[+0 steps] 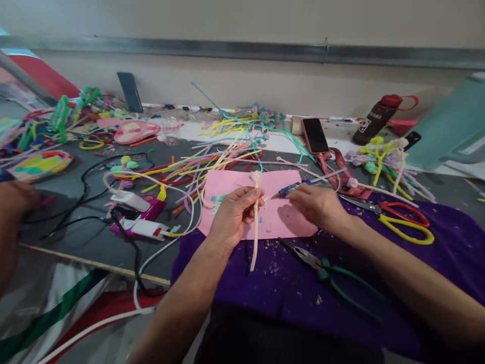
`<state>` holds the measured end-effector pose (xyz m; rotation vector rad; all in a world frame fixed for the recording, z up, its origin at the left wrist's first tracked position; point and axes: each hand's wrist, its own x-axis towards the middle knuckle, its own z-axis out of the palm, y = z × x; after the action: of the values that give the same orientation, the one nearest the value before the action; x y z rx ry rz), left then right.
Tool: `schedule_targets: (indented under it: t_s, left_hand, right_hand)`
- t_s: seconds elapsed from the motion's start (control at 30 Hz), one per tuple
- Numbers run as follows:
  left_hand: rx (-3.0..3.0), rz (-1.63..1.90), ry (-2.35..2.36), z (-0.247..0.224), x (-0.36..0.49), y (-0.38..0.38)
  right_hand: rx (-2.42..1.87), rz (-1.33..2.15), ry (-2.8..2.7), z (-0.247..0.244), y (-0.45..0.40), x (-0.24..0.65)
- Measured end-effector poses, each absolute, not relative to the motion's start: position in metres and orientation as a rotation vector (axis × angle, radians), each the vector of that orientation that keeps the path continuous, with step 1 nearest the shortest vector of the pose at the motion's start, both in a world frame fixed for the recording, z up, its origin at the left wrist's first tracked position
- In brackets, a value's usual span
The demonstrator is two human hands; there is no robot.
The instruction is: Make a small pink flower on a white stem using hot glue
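Note:
My left hand [237, 212], closed, pinches a cream pipe-cleaner flower [255, 178] upright by its stem, which hangs below the fingers. To its right, my right hand [320, 205] is curled around a blue hot glue gun [288, 190], its metal tip pointing left toward the flower. A translucent glue stick [328, 176] runs out behind the gun. Both hands are above a pink sheet [223, 180] dotted with small green scraps. Just below the sheet, green-handled pliers [322, 268] lie partly open on a purple cloth [246, 288].
Scissors [401, 215] with red and yellow handles lie at right. Behind are loose pipe cleaners [227, 151], a phone [315, 135], a dark bottle [379, 119] and a teal jug [450, 126]. Chargers with cables [142, 227] sit at left, near another person's hand [17, 202].

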<state>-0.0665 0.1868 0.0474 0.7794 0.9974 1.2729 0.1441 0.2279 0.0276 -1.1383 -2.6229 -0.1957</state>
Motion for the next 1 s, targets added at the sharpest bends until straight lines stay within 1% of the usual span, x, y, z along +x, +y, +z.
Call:
schedule_targets:
  t_s: [0.1, 0.23, 0.63, 1.0]
  left_hand:
    - [0.767, 1.272, 0.993, 0.046, -0.067, 0.187]
    - [0.768, 1.278, 0.962, 0.045, -0.069, 0.188]
    - [0.795, 1.287, 0.908, 0.048, -0.068, 0.183]
    - [0.831, 1.269, 0.913, 0.046, -0.067, 0.183]
  right_hand:
    - [-0.834, -0.188, -2.855, 0.021, 0.232, 0.12]
    - [-0.699, -0.28, -3.013, 0.018, 0.236, 0.101]
    - [-0.826, -0.316, -3.055, 0.021, 0.239, 0.086]
    - [-0.867, -0.337, -3.032, 0.015, 0.242, 0.079]
